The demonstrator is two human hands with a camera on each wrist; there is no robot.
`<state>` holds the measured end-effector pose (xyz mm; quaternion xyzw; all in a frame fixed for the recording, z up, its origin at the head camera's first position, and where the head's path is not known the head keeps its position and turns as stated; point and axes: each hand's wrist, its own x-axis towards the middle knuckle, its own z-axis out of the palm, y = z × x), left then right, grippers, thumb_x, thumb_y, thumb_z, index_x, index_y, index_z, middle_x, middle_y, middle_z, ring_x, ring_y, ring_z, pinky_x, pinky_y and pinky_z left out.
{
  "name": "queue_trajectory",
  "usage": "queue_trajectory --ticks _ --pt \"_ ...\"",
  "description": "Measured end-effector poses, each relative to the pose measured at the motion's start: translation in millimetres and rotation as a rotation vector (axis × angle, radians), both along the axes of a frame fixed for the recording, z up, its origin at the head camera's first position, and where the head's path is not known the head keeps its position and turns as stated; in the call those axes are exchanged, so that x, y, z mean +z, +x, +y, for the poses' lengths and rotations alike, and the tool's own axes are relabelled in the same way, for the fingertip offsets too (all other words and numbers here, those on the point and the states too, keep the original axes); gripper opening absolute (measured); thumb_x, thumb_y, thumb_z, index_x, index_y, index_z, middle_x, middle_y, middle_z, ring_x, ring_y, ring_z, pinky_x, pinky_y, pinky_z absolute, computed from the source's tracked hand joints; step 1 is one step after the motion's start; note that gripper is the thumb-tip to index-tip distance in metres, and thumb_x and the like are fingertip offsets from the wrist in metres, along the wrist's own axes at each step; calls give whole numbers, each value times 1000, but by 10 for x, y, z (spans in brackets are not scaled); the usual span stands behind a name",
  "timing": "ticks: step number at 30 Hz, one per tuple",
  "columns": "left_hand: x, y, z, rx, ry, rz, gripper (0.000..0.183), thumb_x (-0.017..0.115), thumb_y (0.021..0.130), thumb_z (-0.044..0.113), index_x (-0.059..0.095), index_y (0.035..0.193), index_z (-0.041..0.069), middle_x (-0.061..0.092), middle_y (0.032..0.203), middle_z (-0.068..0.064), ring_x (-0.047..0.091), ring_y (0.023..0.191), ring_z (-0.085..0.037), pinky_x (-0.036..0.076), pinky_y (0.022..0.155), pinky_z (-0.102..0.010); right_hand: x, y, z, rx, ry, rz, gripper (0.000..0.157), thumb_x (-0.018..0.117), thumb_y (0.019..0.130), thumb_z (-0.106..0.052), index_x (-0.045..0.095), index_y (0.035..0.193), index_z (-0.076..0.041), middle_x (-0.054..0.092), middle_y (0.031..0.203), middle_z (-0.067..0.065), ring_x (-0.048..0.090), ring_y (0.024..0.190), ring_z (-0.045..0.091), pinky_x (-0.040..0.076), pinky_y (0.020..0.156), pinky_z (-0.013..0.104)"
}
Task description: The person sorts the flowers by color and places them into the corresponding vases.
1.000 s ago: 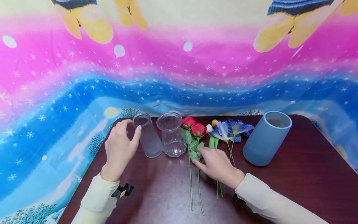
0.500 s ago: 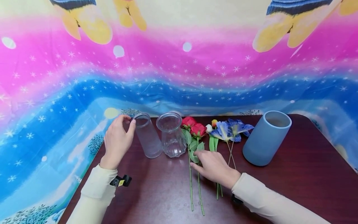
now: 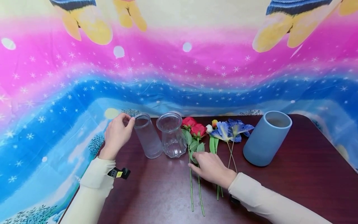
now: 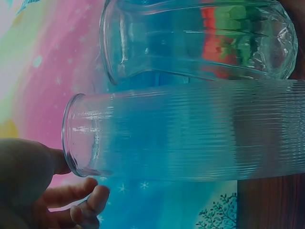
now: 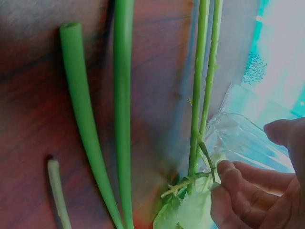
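In the head view my left hand (image 3: 118, 134) is at the rim of a tall ribbed glass vase (image 3: 149, 140). Its thumb meets the rim in the left wrist view, while the loosely bent fingers (image 4: 90, 200) lie just outside the glass vase (image 4: 181, 133). My right hand (image 3: 212, 167) hovers over the stems of two red roses (image 3: 198, 130), which lie on the table. Fingertips touch or nearly touch the rose leaves (image 5: 186, 210) in the right wrist view; the thumb stays apart from them.
A flared clear glass vase (image 3: 172, 137) stands between the ribbed one and the roses. White and yellow tulips (image 3: 209, 128) and blue flowers (image 3: 232, 130) lie right of the roses. A blue-grey vase (image 3: 265, 143) stands farther right. A printed cloth (image 3: 179, 77) hangs behind the table (image 3: 307, 186).
My left hand has moved slightly up and left, bringing its thumb to the ribbed vase's rim. My right hand has slid a little left and toward me over the rose stems.
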<state>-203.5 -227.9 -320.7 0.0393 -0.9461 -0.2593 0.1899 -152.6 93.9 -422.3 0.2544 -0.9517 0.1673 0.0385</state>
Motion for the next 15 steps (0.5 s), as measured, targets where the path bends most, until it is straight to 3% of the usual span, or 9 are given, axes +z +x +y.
queue_trajectory --ticks 3,8,15 --pt "7 -35 -16 -20 -12 -24 27 53 102 36 68 100 14 71 91 -8 62 77 -27 43 64 -39 -20 -7 -10 -1 0 -2 28 70 94 -40 64 83 -15 40 58 -8 39 50 7 31 44 26" --pt "4 -88 -30 -56 -24 -59 26 49 102 32 62 88 14 60 74 -4 52 66 -24 36 57 -34 -85 -21 -28 -9 13 14 35 71 93 -40 56 73 -15 34 55 -8 36 48 9 27 43 27" --pt "24 -107 -43 -81 -16 -121 29 45 102 32 55 81 15 54 69 -2 49 64 -23 34 58 -35 -184 -50 -82 -30 54 45 40 76 89 -38 50 62 -22 43 51 -10 46 47 11 33 43 30"
